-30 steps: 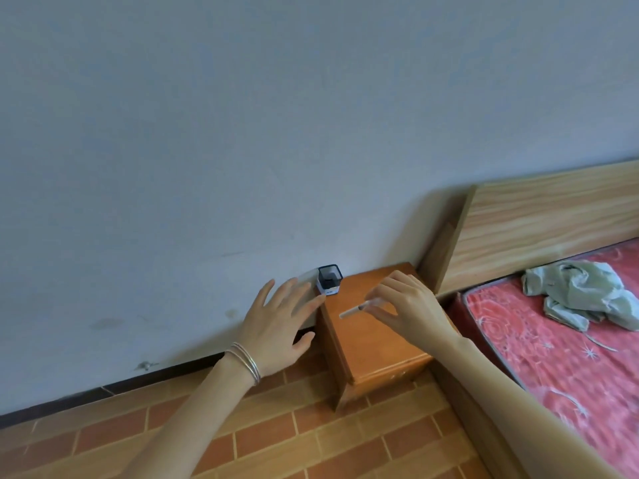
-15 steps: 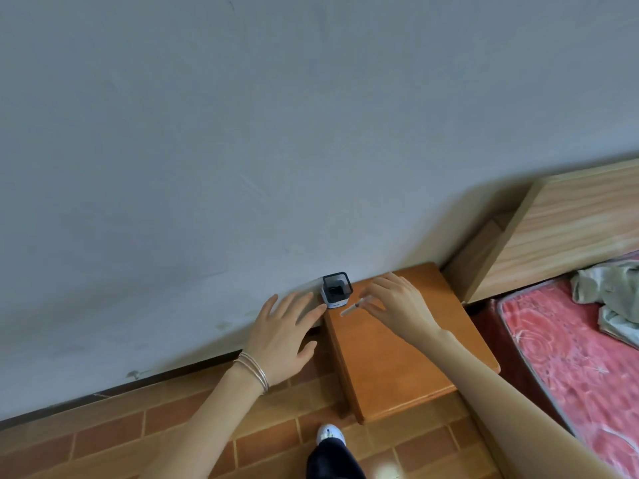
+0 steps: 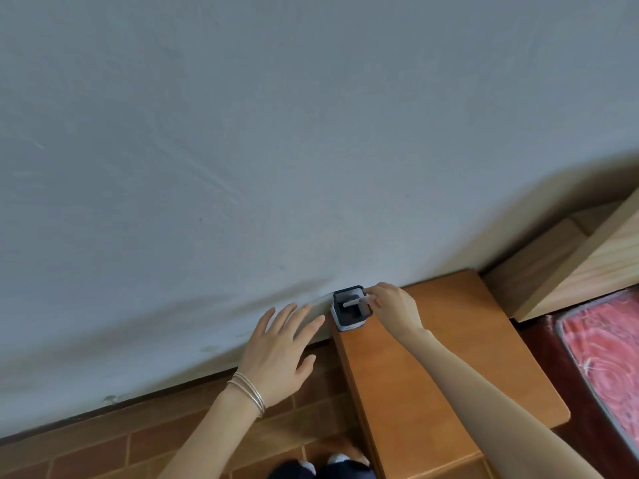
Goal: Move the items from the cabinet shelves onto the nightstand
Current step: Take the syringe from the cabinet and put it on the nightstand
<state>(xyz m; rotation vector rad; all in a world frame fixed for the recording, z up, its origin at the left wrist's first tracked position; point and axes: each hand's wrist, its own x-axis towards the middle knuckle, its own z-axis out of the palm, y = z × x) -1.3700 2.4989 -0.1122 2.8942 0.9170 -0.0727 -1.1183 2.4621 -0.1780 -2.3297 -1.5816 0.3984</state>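
Note:
A wooden nightstand (image 3: pixel 446 368) stands against the grey wall. On its far left corner sits a small square black-and-white holder (image 3: pixel 350 312). My right hand (image 3: pixel 394 311) pinches a thin white pen (image 3: pixel 354 301) by one end, and the pen lies across the holder's open top. My left hand (image 3: pixel 281 352) hovers with fingers spread to the left of the nightstand, above the floor and near the wall, holding nothing. Silver bangles circle its wrist.
A wooden headboard (image 3: pixel 581 267) and a bed with a red patterned mattress (image 3: pixel 605 354) lie to the right of the nightstand. Brick-pattern floor tiles (image 3: pixel 103 451) run along the wall's dark skirting. My feet (image 3: pixel 328 468) stand at the nightstand's near left.
My right hand carried the pen left along the nightstand top until it reached the holder's opening. I stepped closer and looked down more steeply. My left hand stayed spread beside the nightstand.

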